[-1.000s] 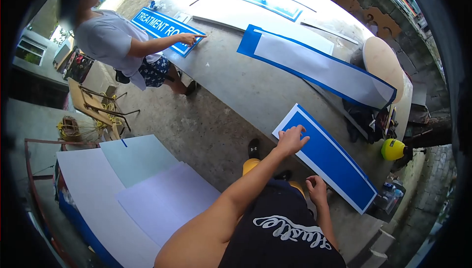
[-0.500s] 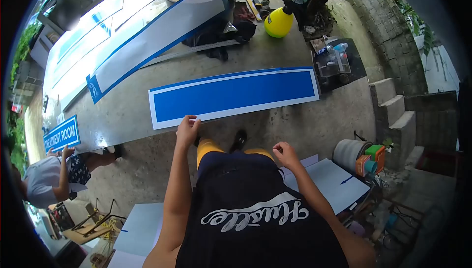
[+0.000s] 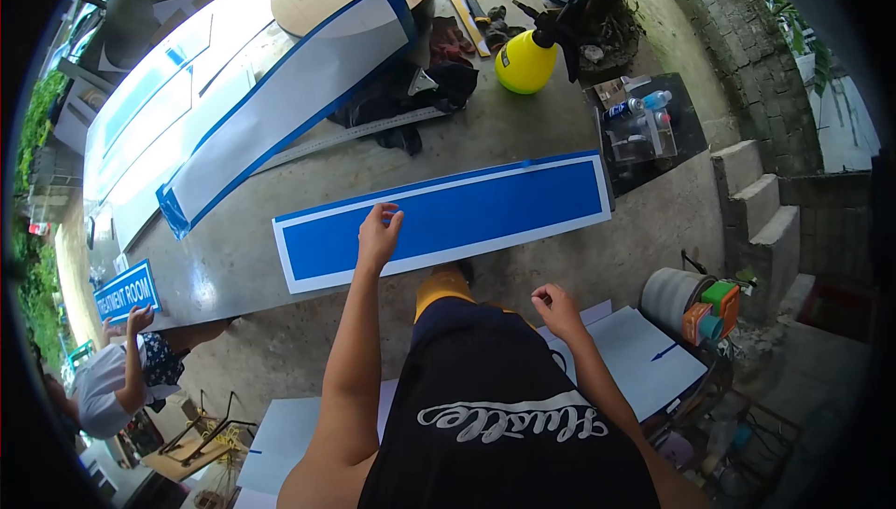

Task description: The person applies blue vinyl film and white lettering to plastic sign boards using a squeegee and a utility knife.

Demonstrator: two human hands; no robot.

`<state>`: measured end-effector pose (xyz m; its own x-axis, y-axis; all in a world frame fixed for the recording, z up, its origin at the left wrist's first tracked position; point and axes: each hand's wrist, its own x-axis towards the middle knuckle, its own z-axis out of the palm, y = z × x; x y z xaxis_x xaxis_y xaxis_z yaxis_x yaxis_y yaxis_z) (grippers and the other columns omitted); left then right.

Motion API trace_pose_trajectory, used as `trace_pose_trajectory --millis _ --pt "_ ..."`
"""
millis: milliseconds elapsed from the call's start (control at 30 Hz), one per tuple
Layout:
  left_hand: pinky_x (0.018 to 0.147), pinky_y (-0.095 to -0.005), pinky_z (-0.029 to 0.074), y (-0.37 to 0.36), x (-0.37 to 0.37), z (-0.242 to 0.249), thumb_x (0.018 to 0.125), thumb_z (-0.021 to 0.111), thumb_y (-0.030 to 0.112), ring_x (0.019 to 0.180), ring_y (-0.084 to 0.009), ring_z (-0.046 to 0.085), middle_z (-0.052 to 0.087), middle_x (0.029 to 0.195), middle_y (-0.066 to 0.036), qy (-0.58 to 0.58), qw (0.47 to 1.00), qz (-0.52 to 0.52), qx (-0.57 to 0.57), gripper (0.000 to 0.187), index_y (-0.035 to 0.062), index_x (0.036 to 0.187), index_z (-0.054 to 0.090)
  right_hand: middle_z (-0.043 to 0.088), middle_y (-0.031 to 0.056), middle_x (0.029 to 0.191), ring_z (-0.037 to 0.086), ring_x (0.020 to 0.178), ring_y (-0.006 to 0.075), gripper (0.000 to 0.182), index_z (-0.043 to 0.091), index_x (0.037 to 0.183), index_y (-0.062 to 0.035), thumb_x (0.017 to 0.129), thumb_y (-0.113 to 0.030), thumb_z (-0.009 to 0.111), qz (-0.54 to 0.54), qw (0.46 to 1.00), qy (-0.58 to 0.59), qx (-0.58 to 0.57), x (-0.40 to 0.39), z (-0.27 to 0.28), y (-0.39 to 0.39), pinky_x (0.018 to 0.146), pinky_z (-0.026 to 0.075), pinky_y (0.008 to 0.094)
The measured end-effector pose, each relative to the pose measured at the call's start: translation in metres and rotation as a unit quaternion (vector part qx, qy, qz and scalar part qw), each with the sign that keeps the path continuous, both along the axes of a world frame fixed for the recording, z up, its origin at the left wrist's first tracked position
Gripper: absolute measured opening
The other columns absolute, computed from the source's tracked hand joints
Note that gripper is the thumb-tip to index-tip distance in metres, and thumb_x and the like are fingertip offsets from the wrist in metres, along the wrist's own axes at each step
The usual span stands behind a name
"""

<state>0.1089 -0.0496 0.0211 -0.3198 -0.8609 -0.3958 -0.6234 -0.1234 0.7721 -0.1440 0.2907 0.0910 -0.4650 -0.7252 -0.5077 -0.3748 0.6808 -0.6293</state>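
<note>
A long blue sign panel with a white border (image 3: pixel 485 210) lies on the grey table (image 3: pixel 233 257), along its near edge. My left hand (image 3: pixel 378 234) rests on the panel left of its middle, fingers spread on the blue face. My right hand (image 3: pixel 557 308) hangs below the table edge, loosely curled, holding nothing that I can see. My black shirt with white lettering (image 3: pixel 509 416) fills the bottom of the view.
A second long panel covered with white backing (image 3: pixel 280 98) lies farther back. A yellow spray bottle (image 3: pixel 525 61), dark cloth (image 3: pixel 411 98) and metal ruler (image 3: pixel 364 131) sit beyond. A person at left touches a blue "TREATMENT ROOM" sign (image 3: pixel 126 290). Steps (image 3: pixel 756 210) rise at right.
My left hand has moved from the panel's near edge up onto its blue face. The view has swung, and the person with the small sign now appears at lower left.
</note>
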Motion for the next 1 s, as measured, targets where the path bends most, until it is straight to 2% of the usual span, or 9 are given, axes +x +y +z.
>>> trace_pose_trajectory --millis 100,167,400,500,567,667,800,900,1000 --pt "0.085 -0.0374 0.058 -0.031 -0.029 -0.013 0.101 0.071 0.024 0.095 -0.0273 0.075 0.077 0.108 -0.018 0.05 0.999 0.012 0.017 0.032 0.0011 0.123 0.069 0.071 0.0135 0.1 0.071 0.09 0.028 0.015 0.071 0.103 -0.0011 0.097 -0.015 0.07 0.038 0.999 -0.003 -0.013 -0.007 0.003 -0.042 0.083 0.056 0.0398" --pt "0.084 -0.0344 0.057 -0.049 -0.05 -0.01 0.103 0.07 0.022 0.095 -0.0215 0.072 0.076 0.108 -0.014 0.093 0.995 0.03 0.026 0.03 0.0013 0.124 0.069 0.071 0.0138 0.099 0.07 0.093 0.0308 0.013 0.071 0.102 -0.0017 0.096 -0.013 0.07 0.064 0.997 0.016 -0.04 -0.019 0.004 -0.09 0.085 0.055 0.0412" --pt "0.086 -0.0314 0.055 -0.062 -0.05 -0.015 0.105 0.069 0.021 0.097 -0.0155 0.069 0.074 0.108 -0.011 0.086 0.994 0.008 0.059 0.028 0.0015 0.125 0.068 0.072 0.0131 0.097 0.067 0.096 0.0339 0.01 0.07 0.101 -0.0032 0.093 -0.009 0.069 0.116 0.973 0.071 -0.187 -0.066 -0.016 -0.329 0.088 0.053 0.0437" --pt "0.085 -0.036 0.056 -0.055 -0.024 -0.012 0.103 0.069 0.023 0.096 -0.0227 0.072 0.076 0.109 -0.016 0.073 0.993 0.046 0.084 0.03 0.001 0.125 0.069 0.071 0.013 0.104 0.065 0.102 0.0357 0.015 0.072 0.106 -0.0053 0.092 -0.011 0.071 0.129 0.962 0.128 -0.204 -0.074 -0.052 -0.413 0.094 0.052 0.0456" --pt "0.085 -0.0351 0.056 -0.051 -0.006 -0.01 0.104 0.069 0.023 0.097 -0.0213 0.071 0.075 0.11 -0.015 0.056 0.993 0.068 0.084 0.03 0.0009 0.125 0.069 0.069 0.014 0.116 0.063 0.11 0.0382 0.028 0.07 0.116 -0.0077 0.09 -0.015 0.075 0.146 0.952 0.192 -0.19 -0.077 -0.081 -0.453 0.099 0.051 0.0478" --pt "0.086 -0.0336 0.055 -0.045 0.024 -0.015 0.105 0.068 0.023 0.099 -0.0197 0.07 0.075 0.109 -0.014 0.052 0.991 0.092 0.084 0.03 0.0005 0.126 0.069 0.065 0.0166 0.13 0.06 0.123 0.0401 0.047 0.064 0.13 -0.0088 0.088 -0.022 0.08 0.164 0.956 0.227 -0.091 -0.071 -0.094 -0.489 0.105 0.049 0.0526" --pt "0.088 -0.0332 0.055 -0.039 0.042 -0.016 0.106 0.067 0.021 0.1 -0.02 0.07 0.074 0.111 -0.014 0.036 0.989 0.115 0.084 0.029 0.0001 0.127 0.069 0.062 0.0219 0.134 0.06 0.129 0.0427 0.042 0.063 0.131 -0.0061 0.091 -0.012 0.074 0.151 0.963 0.223 0.002 -0.068 -0.112 -0.513 0.107 0.048 0.0569" --pt "0.087 -0.0305 0.054 -0.032 0.044 -0.018 0.107 0.068 0.021 0.096 -0.015 0.065 0.071 0.107 -0.008 0.048 0.987 0.135 0.08 0.03 0.0003 0.128 0.068 0.057 0.0244 0.138 0.062 0.125 0.0441 0.039 0.063 0.128 -0.0039 0.09 -0.007 0.07 0.118 0.978 0.168 0.019 -0.065 -0.098 -0.517 0.107 0.047 0.0579" --pt "0.087 -0.0305 0.054 -0.023 0.031 -0.014 0.107 0.068 0.022 0.096 -0.014 0.064 0.071 0.107 -0.007 0.046 0.986 0.134 0.084 0.029 0.0014 0.127 0.069 0.06 0.0243 0.135 0.066 0.114 0.0457 0.04 0.066 0.125 -0.0091 0.086 -0.012 0.075 0.136 0.972 0.182 -0.052 -0.069 -0.081 -0.503 0.102 0.05 0.0551"
